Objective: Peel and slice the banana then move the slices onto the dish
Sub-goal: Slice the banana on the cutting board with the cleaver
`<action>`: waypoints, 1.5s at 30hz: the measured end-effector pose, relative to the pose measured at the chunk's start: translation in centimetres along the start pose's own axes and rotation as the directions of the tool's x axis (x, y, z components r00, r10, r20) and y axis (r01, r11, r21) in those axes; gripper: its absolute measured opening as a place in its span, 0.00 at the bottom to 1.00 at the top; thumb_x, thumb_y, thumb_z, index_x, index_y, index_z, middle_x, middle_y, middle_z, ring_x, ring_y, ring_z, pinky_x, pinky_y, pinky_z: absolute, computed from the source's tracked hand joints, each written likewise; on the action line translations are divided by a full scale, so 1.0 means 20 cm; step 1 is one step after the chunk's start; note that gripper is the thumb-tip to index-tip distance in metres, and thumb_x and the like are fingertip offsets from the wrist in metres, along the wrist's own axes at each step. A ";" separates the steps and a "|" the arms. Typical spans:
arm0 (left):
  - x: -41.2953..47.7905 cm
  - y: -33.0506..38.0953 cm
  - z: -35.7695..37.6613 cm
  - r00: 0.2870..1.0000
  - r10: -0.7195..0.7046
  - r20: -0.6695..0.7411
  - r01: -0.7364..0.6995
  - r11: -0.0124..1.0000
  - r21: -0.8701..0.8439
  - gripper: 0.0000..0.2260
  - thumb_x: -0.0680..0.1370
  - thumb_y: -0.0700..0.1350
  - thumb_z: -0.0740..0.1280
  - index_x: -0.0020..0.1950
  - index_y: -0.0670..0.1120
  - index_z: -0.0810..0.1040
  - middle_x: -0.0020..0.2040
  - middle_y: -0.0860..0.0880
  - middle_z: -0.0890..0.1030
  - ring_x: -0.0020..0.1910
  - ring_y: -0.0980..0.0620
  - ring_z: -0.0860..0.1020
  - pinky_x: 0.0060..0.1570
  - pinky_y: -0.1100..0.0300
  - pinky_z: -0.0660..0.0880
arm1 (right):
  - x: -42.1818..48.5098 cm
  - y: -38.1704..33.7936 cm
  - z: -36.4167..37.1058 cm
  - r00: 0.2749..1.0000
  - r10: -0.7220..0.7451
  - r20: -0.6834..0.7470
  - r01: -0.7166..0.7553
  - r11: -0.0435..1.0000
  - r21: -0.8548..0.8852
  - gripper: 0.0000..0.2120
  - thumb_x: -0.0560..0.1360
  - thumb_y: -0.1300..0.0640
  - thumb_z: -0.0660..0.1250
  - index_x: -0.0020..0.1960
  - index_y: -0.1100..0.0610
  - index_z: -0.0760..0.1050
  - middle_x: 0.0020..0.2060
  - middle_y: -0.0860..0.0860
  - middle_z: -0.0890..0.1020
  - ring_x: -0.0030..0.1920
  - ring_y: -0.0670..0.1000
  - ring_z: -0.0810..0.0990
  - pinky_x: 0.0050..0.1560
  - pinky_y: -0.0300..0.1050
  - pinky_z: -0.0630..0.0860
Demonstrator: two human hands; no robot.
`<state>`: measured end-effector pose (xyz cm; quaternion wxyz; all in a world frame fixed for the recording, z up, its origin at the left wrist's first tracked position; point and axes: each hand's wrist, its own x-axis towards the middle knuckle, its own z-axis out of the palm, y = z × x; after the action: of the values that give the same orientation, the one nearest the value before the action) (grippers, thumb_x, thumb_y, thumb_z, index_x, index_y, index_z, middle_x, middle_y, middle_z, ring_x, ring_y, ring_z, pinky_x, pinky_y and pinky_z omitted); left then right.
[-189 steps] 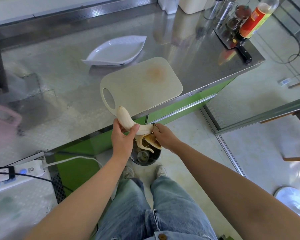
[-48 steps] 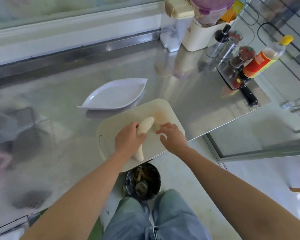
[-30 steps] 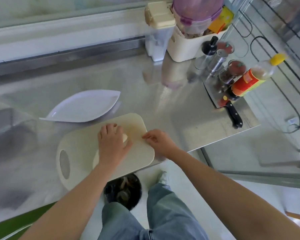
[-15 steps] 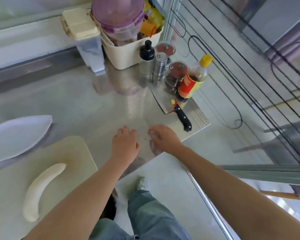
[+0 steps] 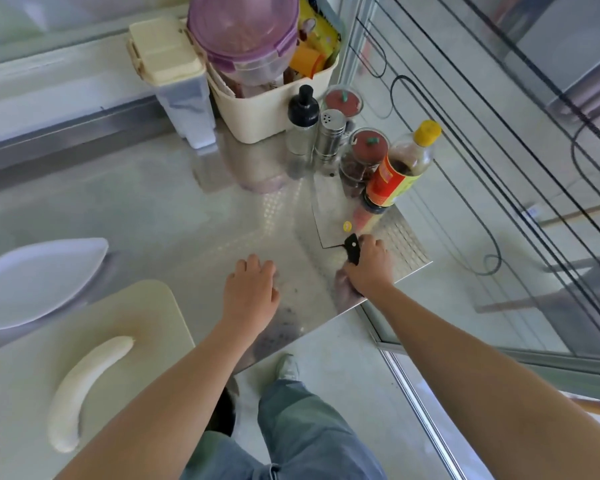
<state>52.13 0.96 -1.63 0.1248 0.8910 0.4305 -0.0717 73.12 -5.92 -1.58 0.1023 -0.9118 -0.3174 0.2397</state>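
Right grip (image 5: 368,268) is clamped on the cleaver (image 5: 327,213) handle at the near right corner of the table (image 5: 174,216); left grip (image 5: 252,289) rests flat, fingers straight. The peeled banana (image 5: 87,386) lies on the cutting board (image 5: 146,317). Slicing seems next: carry the blade over.

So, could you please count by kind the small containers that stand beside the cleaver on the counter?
Red-lidded jars: 2
Bottles: 2
Steel shaker: 1
Total beside the cleaver: 5
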 end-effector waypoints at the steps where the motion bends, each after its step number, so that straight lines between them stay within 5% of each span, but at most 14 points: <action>1: 0.00 -0.01 0.00 1.000 0.008 0.003 -0.008 1.000 -0.017 0.13 0.77 0.48 0.61 0.61 0.48 0.70 0.57 0.46 0.71 0.54 0.47 0.71 0.48 0.56 0.71 | -0.02 -0.02 0.01 1.000 0.010 0.016 -0.011 0.998 0.058 0.23 0.70 0.60 0.68 0.63 0.63 0.67 0.58 0.60 0.73 0.58 0.61 0.73 0.55 0.51 0.71; 6: -0.08 -0.09 -0.01 0.998 0.061 -0.001 -0.060 0.981 -0.187 0.12 0.78 0.46 0.62 0.61 0.47 0.73 0.59 0.47 0.71 0.57 0.47 0.70 0.51 0.55 0.72 | -0.16 -0.20 0.01 0.996 -0.014 0.086 -0.019 0.925 0.379 0.12 0.74 0.58 0.65 0.54 0.61 0.67 0.41 0.53 0.75 0.38 0.52 0.75 0.34 0.44 0.69; 11: -0.30 -0.35 -0.02 0.982 0.049 -0.181 -0.089 0.972 -0.216 0.07 0.69 0.40 0.69 0.47 0.46 0.78 0.47 0.46 0.75 0.47 0.43 0.74 0.44 0.49 0.75 | -0.43 -0.45 0.14 0.979 -0.175 0.107 0.090 0.837 0.539 0.06 0.75 0.52 0.66 0.47 0.52 0.71 0.32 0.51 0.79 0.29 0.49 0.78 0.29 0.40 0.74; 14: -0.50 -0.57 -0.02 0.955 0.000 -0.295 -0.047 0.987 -0.153 0.10 0.65 0.39 0.70 0.45 0.45 0.78 0.45 0.45 0.75 0.44 0.42 0.74 0.41 0.50 0.74 | -0.62 -0.60 0.28 0.963 -0.236 0.132 0.129 0.831 0.541 0.14 0.77 0.49 0.66 0.34 0.51 0.70 0.22 0.46 0.74 0.22 0.45 0.73 0.26 0.39 0.71; 18: -0.76 -0.84 -0.01 0.940 -0.121 -0.319 0.099 0.991 -0.085 0.19 0.63 0.42 0.74 0.53 0.44 0.78 0.51 0.42 0.75 0.49 0.41 0.72 0.47 0.48 0.72 | -0.85 -0.76 0.47 0.962 -0.223 0.155 0.125 0.871 0.475 0.13 0.75 0.50 0.67 0.36 0.58 0.75 0.24 0.46 0.78 0.25 0.46 0.75 0.30 0.42 0.74; 21: -0.88 -1.01 0.00 0.949 -0.213 -0.231 0.188 0.974 -0.124 0.25 0.63 0.48 0.76 0.58 0.45 0.76 0.54 0.41 0.74 0.51 0.40 0.72 0.46 0.48 0.73 | -1.01 -0.85 0.58 0.962 -0.221 0.160 0.111 0.854 0.508 0.08 0.74 0.56 0.65 0.37 0.53 0.75 0.27 0.48 0.82 0.24 0.46 0.76 0.31 0.43 0.77; 27: -0.99 -1.16 0.01 0.983 -0.162 -0.089 0.129 0.946 -0.297 0.27 0.72 0.38 0.68 0.70 0.50 0.69 0.53 0.43 0.72 0.51 0.42 0.71 0.46 0.49 0.72 | -1.23 -0.90 0.72 0.979 -0.201 0.045 0.184 0.952 0.245 0.08 0.73 0.55 0.61 0.41 0.58 0.74 0.31 0.54 0.80 0.32 0.57 0.78 0.34 0.50 0.78; 32: -1.01 -1.24 0.02 0.989 -0.127 -0.075 0.097 0.942 -0.321 0.26 0.74 0.37 0.65 0.70 0.51 0.67 0.54 0.44 0.72 0.52 0.44 0.70 0.44 0.48 0.75 | -1.34 -0.91 0.77 0.973 -0.231 0.000 0.231 0.973 -0.019 0.11 0.76 0.56 0.60 0.36 0.60 0.67 0.29 0.55 0.71 0.30 0.58 0.67 0.28 0.44 0.61; 39: -1.06 -1.25 0.04 0.979 -0.187 -0.085 0.158 0.949 -0.273 0.24 0.72 0.41 0.67 0.67 0.51 0.68 0.52 0.45 0.71 0.50 0.46 0.71 0.36 0.54 0.72 | -1.27 -0.99 0.73 0.883 -0.408 0.231 0.459 0.854 -0.245 0.04 0.77 0.59 0.58 0.50 0.54 0.63 0.35 0.54 0.72 0.35 0.58 0.71 0.33 0.44 0.65; 45: -1.05 -1.20 0.04 0.964 -0.185 -0.189 0.142 0.965 -0.220 0.23 0.69 0.42 0.72 0.63 0.50 0.73 0.52 0.45 0.73 0.47 0.44 0.74 0.31 0.55 0.73 | -1.19 -1.02 0.70 0.828 -0.437 0.350 0.528 0.818 -0.229 0.05 0.76 0.57 0.58 0.50 0.56 0.62 0.35 0.54 0.72 0.35 0.59 0.72 0.31 0.44 0.64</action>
<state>20.35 -0.58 -1.27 0.1638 0.8373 0.5186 0.0565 39.06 -4.40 2.16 -0.0330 -0.7606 -0.5856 0.2785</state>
